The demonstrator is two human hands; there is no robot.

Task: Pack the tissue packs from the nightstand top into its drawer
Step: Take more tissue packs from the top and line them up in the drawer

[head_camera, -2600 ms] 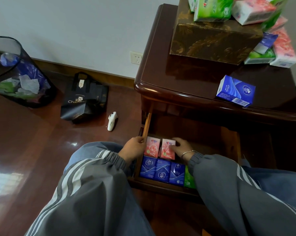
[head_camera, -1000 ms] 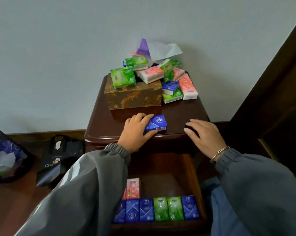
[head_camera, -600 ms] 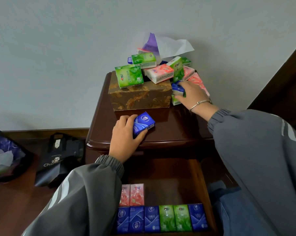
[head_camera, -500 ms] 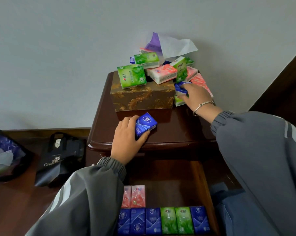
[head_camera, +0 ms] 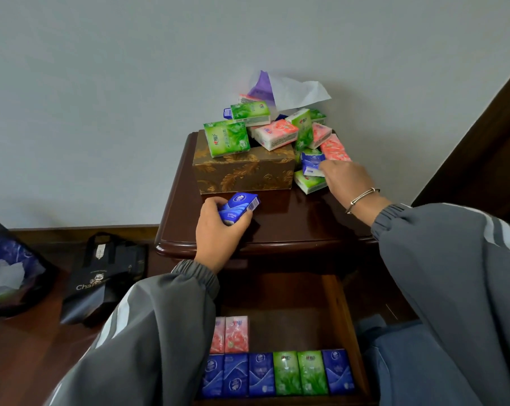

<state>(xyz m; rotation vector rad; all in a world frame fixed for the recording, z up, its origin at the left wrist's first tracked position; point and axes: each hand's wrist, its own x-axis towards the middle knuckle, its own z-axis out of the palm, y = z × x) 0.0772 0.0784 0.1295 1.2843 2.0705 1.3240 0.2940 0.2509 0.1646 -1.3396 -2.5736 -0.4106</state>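
Over nightstand [head_camera: 291,230], left hand [head_camera: 218,232] grips pack [head_camera: 239,208]; right hand [head_camera: 347,180] seemingly likewise.

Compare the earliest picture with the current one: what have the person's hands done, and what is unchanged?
Both hands left the drawer. The left hand rose to the nightstand top and grips a blue pack from its front; the right hand reached the pile and holds a second blue pack. The drawer's packed rows and the gold tissue box stayed put.

Grey white-striped sleeves [head_camera: 148,332], silver bracelet [head_camera: 362,197]
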